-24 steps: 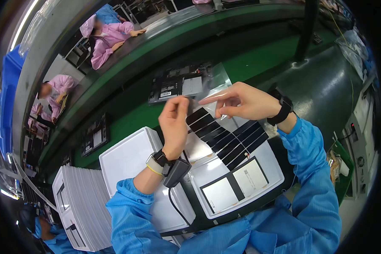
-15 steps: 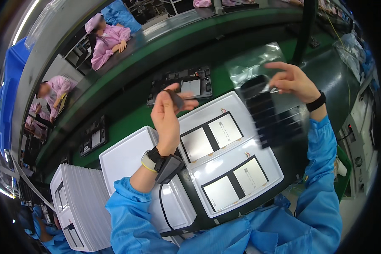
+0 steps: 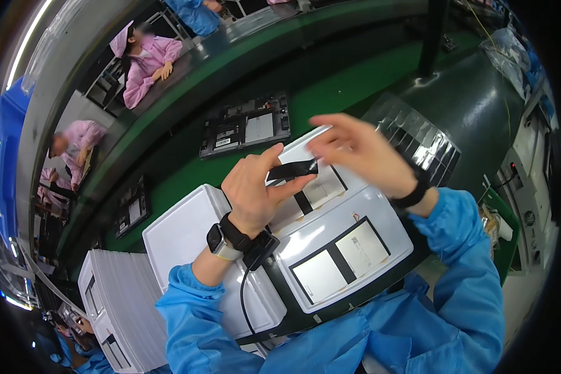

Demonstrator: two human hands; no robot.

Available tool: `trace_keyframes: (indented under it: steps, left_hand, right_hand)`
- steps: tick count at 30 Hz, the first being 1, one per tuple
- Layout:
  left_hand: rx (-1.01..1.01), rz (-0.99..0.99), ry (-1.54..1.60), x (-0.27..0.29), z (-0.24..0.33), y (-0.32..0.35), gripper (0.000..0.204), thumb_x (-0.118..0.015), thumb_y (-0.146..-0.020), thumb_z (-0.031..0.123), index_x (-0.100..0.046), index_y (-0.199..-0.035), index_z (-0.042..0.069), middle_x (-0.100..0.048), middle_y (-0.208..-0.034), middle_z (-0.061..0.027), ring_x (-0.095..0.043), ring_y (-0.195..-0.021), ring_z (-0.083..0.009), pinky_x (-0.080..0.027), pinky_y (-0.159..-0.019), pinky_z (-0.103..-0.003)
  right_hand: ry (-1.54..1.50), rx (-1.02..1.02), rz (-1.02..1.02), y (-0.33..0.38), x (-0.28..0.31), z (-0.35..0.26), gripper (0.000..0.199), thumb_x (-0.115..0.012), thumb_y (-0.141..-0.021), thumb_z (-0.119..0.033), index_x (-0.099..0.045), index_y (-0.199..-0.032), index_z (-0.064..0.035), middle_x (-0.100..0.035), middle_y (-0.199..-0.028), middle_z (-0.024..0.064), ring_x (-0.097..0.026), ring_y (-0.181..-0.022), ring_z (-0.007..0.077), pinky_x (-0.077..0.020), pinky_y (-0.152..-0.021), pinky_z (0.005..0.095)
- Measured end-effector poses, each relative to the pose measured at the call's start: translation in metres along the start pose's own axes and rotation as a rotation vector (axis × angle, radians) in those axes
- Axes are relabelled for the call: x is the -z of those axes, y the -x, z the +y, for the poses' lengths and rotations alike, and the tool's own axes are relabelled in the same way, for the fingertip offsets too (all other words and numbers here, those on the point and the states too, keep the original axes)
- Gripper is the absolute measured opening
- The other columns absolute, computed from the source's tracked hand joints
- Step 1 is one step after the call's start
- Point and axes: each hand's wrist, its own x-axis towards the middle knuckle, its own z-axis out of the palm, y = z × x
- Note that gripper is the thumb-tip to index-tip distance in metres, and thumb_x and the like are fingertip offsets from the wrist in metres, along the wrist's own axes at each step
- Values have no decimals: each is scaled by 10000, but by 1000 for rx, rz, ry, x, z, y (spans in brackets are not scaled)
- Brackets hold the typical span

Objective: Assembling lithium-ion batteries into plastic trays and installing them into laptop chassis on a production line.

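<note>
My left hand (image 3: 250, 190) pinches a glossy black strip (image 3: 292, 169) by its thumb and fingers, above a white tray (image 3: 396, 229). My right hand (image 3: 364, 156) is beside the strip's right end, smeared by motion, so whether its fingertips touch the strip is unclear. Beneath the hands, the tray carries flat silver battery packs (image 3: 363, 250) with black borders and a black middle band. The upper pack is partly hidden by my left hand. Beyond my right wrist lies a clear sheet with black rectangular pieces (image 3: 421, 138).
An opened laptop base (image 3: 246, 128) lies on the green conveyor belt (image 3: 336, 93), and another unit (image 3: 131, 206) is farther left. White trays (image 3: 184, 230) stand left of my left wrist, beside a tall tray stack (image 3: 128, 299). A dark post (image 3: 431, 43) rises at the right. People in pink sit across the line.
My right hand has moved left from the clear sheet to the black strip. The sheet, raised before, now lies flat. My left hand has turned and come slightly lower with the strip.
</note>
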Motion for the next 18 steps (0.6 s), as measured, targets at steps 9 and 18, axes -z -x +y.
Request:
trace_keyframes:
  steps: [9,18]
  left_hand:
    - [550,-267,351,1,6,-24,532,-917,-789,150,-641,-1227,27,-722,-939,-49,-644,-746,-104,-542,-672,-244]
    - [1161,-544,778,-5,-24,-9,169,-714,-983,107,-720,-1084,-29,-735,-888,-77,-671,-694,-108,-526,-629,-238]
  right_hand:
    - [165,44,5,-31,-7,-7,509,-745,-887,40,-560,-1361,37,-730,-873,81,-699,-797,111,-576,-761,255]
    - [407,-42,-136,-50,12,15,492,-795,-851,-48,-596,-1293,41,-743,-835,73,-659,-704,91,-516,-671,226]
